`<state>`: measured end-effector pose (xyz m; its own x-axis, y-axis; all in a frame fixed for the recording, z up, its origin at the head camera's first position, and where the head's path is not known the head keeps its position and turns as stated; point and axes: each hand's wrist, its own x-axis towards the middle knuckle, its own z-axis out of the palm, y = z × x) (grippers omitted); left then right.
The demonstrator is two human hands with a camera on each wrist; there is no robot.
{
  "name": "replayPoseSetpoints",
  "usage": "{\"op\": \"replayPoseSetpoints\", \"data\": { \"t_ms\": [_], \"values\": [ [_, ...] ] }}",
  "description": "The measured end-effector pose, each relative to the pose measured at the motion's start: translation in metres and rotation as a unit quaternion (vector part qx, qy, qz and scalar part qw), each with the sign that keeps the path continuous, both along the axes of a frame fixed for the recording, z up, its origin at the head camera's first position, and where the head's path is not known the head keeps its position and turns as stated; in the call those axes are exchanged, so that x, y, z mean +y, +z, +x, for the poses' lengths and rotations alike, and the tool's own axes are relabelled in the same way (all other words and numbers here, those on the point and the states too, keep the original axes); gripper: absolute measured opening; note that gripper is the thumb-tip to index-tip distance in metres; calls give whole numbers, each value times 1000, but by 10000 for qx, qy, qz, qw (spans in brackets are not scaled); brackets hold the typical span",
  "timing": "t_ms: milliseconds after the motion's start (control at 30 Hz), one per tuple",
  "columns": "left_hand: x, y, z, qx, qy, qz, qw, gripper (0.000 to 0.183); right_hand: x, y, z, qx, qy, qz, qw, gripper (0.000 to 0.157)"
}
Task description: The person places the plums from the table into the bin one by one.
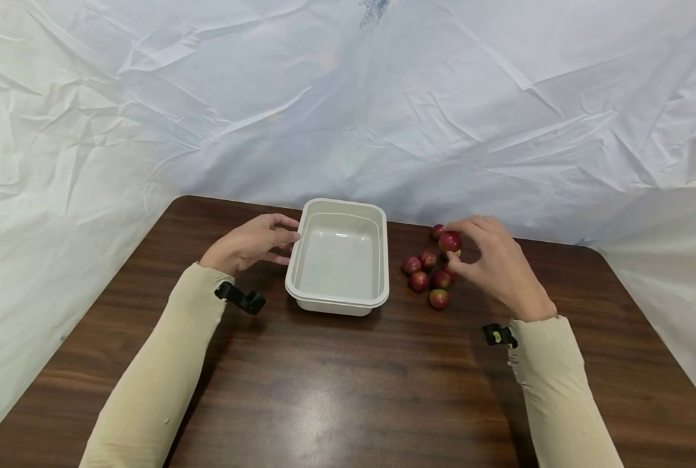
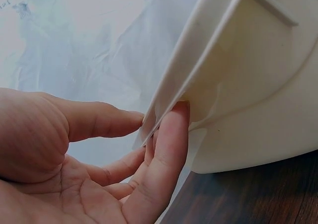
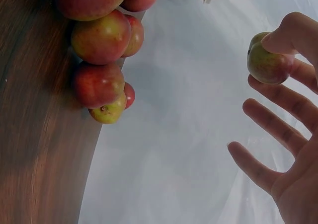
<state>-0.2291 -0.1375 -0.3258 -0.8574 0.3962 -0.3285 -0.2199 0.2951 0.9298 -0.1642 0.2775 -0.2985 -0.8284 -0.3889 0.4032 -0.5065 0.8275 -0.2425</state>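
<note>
A white rectangular plastic tub (image 1: pixel 339 260) stands at the back middle of the table, and its visible floor is bare. My left hand (image 1: pixel 257 242) pinches its left rim; in the left wrist view the thumb lies on the rim (image 2: pixel 171 80) and a finger reaches beneath it. To the right of the tub, my right hand (image 1: pixel 494 263) holds a red plum (image 1: pixel 450 241) between thumb and fingers, raised over the others. The right wrist view shows this plum (image 3: pixel 271 62) greenish on its other side, the remaining fingers spread. Several red and yellow-green plums (image 1: pixel 419 281) lie loosely grouped below that hand.
The dark wooden table (image 1: pixel 324 390) has rounded back corners. A creased white sheet (image 1: pixel 348 110) hangs close behind its back edge and along both sides. Each wrist wears a black camera mount (image 1: pixel 240 298) over a cream sleeve.
</note>
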Motion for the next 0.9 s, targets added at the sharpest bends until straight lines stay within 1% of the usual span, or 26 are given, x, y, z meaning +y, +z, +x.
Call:
{"op": "replayPoseSetpoints", "data": {
  "t_ms": [233,333,600,800,900],
  "values": [
    [-2,2,0,12,-48,-60,10000,47,-8,-1,-1,478,266,0,9985,36],
    [-3,2,1,22,-31,-61,10000,46,-12,-1,-1,576,319,23,9978,36],
    [-4,0,2,39,-32,-33,10000,46,-21,-2,-1,612,315,58,9976,35],
    [-4,1,2,41,-58,-37,10000,47,-27,-1,1,606,395,27,9974,40],
    [-4,1,2,28,-54,-21,10000,47,-31,-1,3,657,465,32,9968,40]
  ]
}}
